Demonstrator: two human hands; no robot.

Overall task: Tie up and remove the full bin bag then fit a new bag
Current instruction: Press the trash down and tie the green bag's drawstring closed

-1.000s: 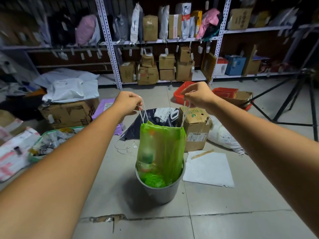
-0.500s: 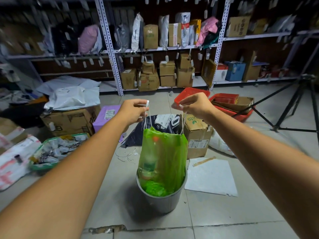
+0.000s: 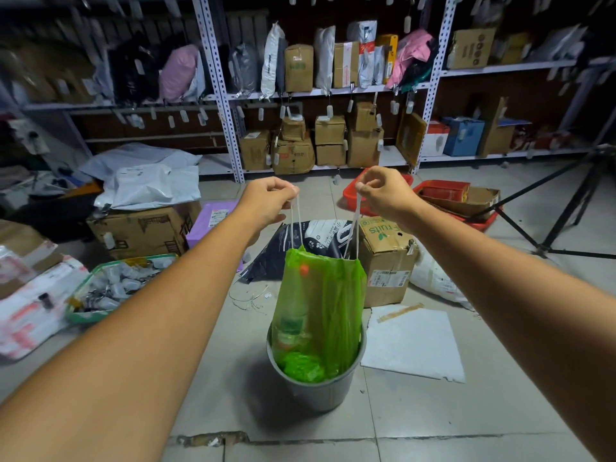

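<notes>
A translucent green bin bag (image 3: 321,301) with rubbish inside stands half lifted out of a round grey bin (image 3: 316,390) on the tiled floor. Two white drawstring loops rise from the bag's gathered mouth. My left hand (image 3: 268,201) pinches the left drawstring (image 3: 296,225) above the bag. My right hand (image 3: 385,193) pinches the right drawstring (image 3: 353,228). Both strings are pulled taut and the bag's bottom still sits inside the bin.
Around the bin lie a cardboard box (image 3: 386,258), a white sheet (image 3: 413,345), a dark printed bag (image 3: 313,238), a green tray of packets (image 3: 110,288) and more boxes (image 3: 140,228). Red trays (image 3: 466,201) and a tripod (image 3: 566,208) stand right. Loaded shelves (image 3: 330,95) line the back.
Both hands keep the drawstrings. The bag's mouth has gathered tighter and sits slightly higher above the bin. The camera has tilted down a little.
</notes>
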